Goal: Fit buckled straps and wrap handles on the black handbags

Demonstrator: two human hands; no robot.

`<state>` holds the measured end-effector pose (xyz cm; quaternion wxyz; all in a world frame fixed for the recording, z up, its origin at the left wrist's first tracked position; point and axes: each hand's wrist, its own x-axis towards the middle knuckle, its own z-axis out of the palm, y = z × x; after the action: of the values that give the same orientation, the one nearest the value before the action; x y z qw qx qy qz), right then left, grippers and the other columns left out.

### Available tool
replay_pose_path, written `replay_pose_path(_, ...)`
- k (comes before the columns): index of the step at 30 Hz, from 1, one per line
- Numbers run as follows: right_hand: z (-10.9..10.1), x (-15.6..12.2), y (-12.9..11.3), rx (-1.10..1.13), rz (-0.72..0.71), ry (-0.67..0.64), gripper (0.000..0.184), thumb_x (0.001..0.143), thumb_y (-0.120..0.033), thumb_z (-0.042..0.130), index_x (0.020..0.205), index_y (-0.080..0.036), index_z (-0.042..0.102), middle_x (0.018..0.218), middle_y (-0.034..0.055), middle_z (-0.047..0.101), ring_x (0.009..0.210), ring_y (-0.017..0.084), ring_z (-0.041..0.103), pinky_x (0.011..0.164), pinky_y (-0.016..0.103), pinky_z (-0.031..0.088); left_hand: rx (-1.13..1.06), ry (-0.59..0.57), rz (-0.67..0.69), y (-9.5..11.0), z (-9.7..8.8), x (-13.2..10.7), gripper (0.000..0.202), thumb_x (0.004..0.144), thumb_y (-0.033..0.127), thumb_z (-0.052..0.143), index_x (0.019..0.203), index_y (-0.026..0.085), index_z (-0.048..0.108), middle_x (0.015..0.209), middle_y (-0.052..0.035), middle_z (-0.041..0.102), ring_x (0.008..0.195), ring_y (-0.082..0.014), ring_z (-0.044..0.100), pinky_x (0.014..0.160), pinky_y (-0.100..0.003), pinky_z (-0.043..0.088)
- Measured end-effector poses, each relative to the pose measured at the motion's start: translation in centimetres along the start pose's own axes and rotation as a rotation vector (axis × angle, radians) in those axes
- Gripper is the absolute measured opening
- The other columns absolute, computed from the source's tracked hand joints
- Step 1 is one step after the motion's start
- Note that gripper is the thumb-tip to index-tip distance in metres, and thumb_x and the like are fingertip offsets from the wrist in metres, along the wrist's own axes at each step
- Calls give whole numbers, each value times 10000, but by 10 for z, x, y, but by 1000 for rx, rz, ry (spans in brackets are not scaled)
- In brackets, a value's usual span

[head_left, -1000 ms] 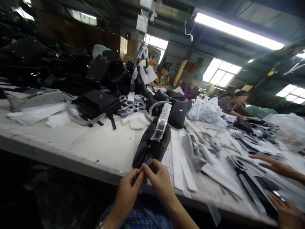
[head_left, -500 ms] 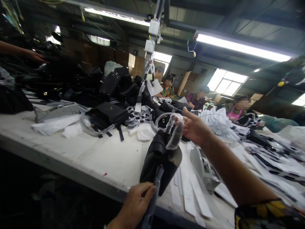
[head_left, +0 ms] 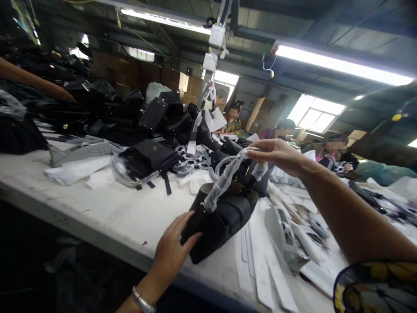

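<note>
A black handbag [head_left: 224,221] is held tilted over the front edge of the white table [head_left: 130,217]. Its handle [head_left: 224,178], wrapped in clear plastic, arches up from the bag. My right hand [head_left: 276,154] pinches the top of that handle. Lower down, my left hand [head_left: 176,241] grips the bag's left end, thumb on the near side and fingers behind. A metal bracelet is on my left wrist. Another flat black bag [head_left: 148,156] lies on the table behind, with plastic-wrapped straps around it.
Black bags [head_left: 153,114] are piled at the back left, where a co-worker's arm [head_left: 39,82] reaches in. White strips [head_left: 260,261] and a grey shaped piece [head_left: 280,230] lie to the right. Several people sit across the table. A post with sockets [head_left: 210,62] stands mid-table.
The handbag has turned so its length runs across the view. My left hand has moved from a plastic-covered strap to the bag's end; my right hand has risen with the handle.
</note>
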<state>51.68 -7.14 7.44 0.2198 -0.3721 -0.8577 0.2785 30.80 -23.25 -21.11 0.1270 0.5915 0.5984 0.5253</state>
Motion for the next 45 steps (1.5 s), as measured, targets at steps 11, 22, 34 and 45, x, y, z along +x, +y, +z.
replay_pose_path(11, 165, -138, 32, 27, 71, 563, 309, 899, -452, 591, 731, -215, 695, 613, 21, 624, 589, 182, 595, 615, 300, 460, -734, -299, -654, 13, 9, -40, 501, 855, 592, 584, 1101, 157, 606, 743, -11, 659, 582, -121, 563, 560, -232, 424)
replay_pose_path(22, 286, -131, 57, 802, 551, 177, 581, 725, -683, 686, 866, -128, 785, 517, -34, 398, 466, 71, 247, 443, 237, 175, -156, -480, -227, -37, -50, 43, 437, 972, 473, 405, 975, 156, 706, 836, -78, 734, 753, -202, 681, 690, -283, 524)
replay_pose_path(34, 284, -134, 63, 837, 511, 138, 620, 720, -705, 674, 932, -135, 797, 445, -45, 382, 431, 74, 325, 481, 239, 223, 395, -232, -263, -145, -67, 144, 166, 726, 344, 672, 684, 188, 634, 843, -92, 694, 886, -290, 647, 856, -392, 488)
replay_pose_path(45, 285, -138, 53, 1088, 425, 171, 381, 734, -539, 760, 912, -204, 799, 1246, 100, 656, 551, 70, 382, 512, 242, 279, 145, -499, -53, -6, -114, 81, 277, 831, 417, 621, 1023, 236, 707, 918, -31, 750, 843, -219, 693, 784, -267, 508)
